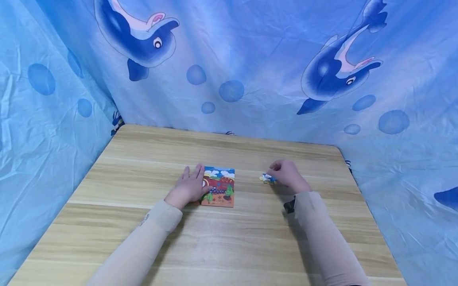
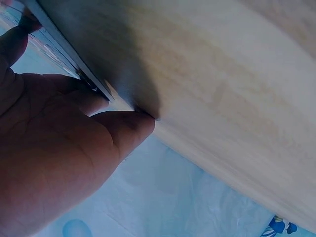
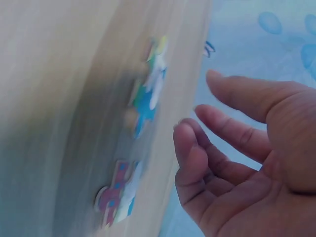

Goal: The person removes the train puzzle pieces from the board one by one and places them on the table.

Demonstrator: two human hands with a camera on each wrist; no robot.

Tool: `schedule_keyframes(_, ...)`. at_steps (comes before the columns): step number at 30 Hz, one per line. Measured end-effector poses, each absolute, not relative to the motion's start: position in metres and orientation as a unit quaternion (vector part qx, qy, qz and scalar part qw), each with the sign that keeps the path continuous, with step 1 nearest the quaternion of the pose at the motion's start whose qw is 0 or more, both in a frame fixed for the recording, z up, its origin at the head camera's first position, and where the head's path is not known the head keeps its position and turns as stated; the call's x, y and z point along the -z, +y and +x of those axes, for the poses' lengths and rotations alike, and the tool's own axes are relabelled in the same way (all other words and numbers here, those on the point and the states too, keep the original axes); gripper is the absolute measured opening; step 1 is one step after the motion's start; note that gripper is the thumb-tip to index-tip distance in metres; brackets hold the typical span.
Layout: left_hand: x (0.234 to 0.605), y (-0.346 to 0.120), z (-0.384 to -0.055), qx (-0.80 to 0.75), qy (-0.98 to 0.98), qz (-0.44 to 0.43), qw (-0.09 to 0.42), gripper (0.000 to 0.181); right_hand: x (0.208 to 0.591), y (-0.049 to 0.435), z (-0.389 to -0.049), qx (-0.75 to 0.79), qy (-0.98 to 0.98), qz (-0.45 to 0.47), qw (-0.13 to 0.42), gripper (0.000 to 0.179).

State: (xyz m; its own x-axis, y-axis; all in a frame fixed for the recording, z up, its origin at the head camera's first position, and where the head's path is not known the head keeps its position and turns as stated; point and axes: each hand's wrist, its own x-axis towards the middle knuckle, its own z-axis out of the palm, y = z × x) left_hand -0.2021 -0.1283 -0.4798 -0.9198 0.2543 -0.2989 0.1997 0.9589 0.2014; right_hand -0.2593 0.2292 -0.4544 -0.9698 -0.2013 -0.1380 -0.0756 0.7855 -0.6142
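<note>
My left hand (image 1: 187, 187) rests at the left edge of a square picture puzzle (image 1: 223, 186), fingers spread, thumb across the picture. The puzzle shows clouds, a red shape and green plants. In the left wrist view the puzzle's dark side edge (image 2: 74, 54) runs beside the fingers of that hand. Over to the right, my right hand (image 1: 285, 173) hovers by loose puzzle pieces (image 1: 267, 178). The right wrist view shows its fingers loosely bent with nothing between them. Beside it on the tabletop lie a blue-and-white piece (image 3: 150, 91) and a purple-and-white piece (image 3: 118, 192).
Both hands work over a wooden table (image 1: 214, 246) with rounded back corners. A blue curtain (image 1: 264, 51) printed with dolphins hangs behind it and along both sides. A black strap (image 1: 290, 205) shows at the right sleeve's cuff.
</note>
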Motion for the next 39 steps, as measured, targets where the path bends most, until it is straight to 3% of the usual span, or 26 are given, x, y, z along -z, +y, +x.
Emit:
schedule_keyframes(9,0.480,-0.128,-0.199,-0.094,0.977,0.107,0.159,0.089,0.456,0.212,-0.256,0.352,0.924,-0.118,0.086,0.028)
schedule_keyframes(24,0.474,-0.126,-0.198,-0.089,0.977,0.105,0.162,0.090,0.462,0.164,-0.255,0.426,0.896,-0.116,0.057,0.033)
schedule_keyframes(39,0.471,-0.126,-0.197,-0.107,0.974,0.093,0.177,0.086,0.464,0.125,-0.251,0.434,0.888,-0.131,0.076,0.035)
